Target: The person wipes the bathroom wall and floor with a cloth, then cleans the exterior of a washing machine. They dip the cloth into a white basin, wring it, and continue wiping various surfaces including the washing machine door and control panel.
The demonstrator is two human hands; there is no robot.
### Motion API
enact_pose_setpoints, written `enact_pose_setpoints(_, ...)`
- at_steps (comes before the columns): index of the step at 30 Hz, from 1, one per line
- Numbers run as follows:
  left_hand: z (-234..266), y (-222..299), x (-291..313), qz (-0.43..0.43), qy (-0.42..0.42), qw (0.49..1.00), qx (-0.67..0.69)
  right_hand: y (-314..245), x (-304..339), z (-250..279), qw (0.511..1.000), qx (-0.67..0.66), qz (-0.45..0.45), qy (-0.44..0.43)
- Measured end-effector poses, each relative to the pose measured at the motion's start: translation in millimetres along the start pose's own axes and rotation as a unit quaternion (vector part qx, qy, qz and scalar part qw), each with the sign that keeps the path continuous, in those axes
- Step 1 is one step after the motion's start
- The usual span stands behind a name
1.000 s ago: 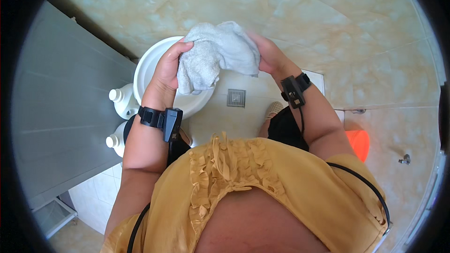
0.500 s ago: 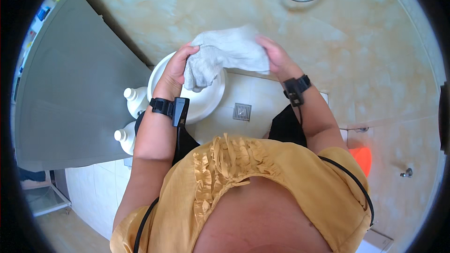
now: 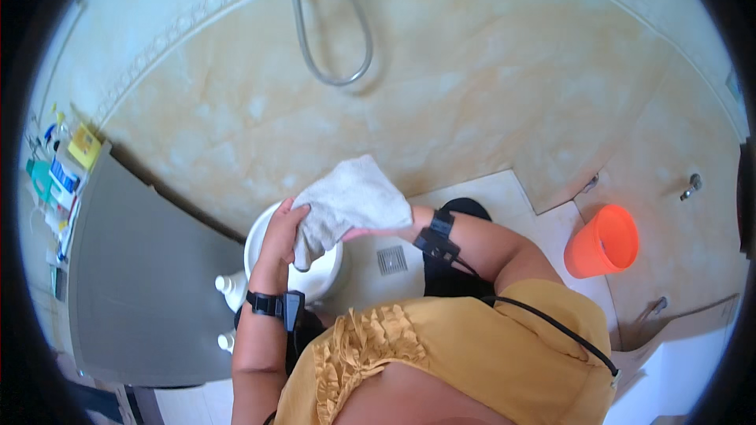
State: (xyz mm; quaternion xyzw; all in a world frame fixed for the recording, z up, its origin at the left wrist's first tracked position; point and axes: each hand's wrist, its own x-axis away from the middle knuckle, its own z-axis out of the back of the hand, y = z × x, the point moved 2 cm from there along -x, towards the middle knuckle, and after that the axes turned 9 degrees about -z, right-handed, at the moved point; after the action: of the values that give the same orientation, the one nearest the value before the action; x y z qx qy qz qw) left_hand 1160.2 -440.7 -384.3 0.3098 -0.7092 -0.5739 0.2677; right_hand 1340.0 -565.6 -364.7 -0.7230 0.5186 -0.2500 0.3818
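Note:
A pale grey cloth (image 3: 346,197) is stretched between my hands above a white basin (image 3: 327,267). My left hand (image 3: 281,232) grips its left edge, thumb on top and the other fingers partly hidden. The cloth drapes over most of my right hand (image 3: 374,231); some fingers show beneath its lower edge, and the rest are covered. Both hands are apart from the basin, whose inside is partly hidden by the cloth and my left arm.
Two white bottles (image 3: 231,283) stand between the basin and a grey cabinet (image 3: 157,283) at left. A floor drain (image 3: 391,260) lies right of the basin. An orange bucket (image 3: 587,248) is at far right. A shower hose (image 3: 366,47) hangs on the tiled wall ahead.
My right hand has moved in toward the left, under the cloth, which now hangs over it as a flatter piece. The view has tilted up, bringing more wall and the whole orange bucket in.

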Motion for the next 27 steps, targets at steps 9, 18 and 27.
enact_pose_setpoints(9,-48.9,27.6,-48.8,-0.189,-0.004,0.955,-0.227,-64.4,98.5,17.6,0.821,0.449,0.277,0.217)
enact_pose_setpoints(18,-47.7,119.8,-133.6,-0.401,0.094,0.781,-0.468,-240.8,49.6,93.0,0.567,0.494,0.456,0.476)
enact_pose_setpoints(27,-63.6,220.0,-188.2,-0.554,0.128,0.560,-0.602,-313.9,-73.7,112.0,0.388,0.617,0.539,0.422)
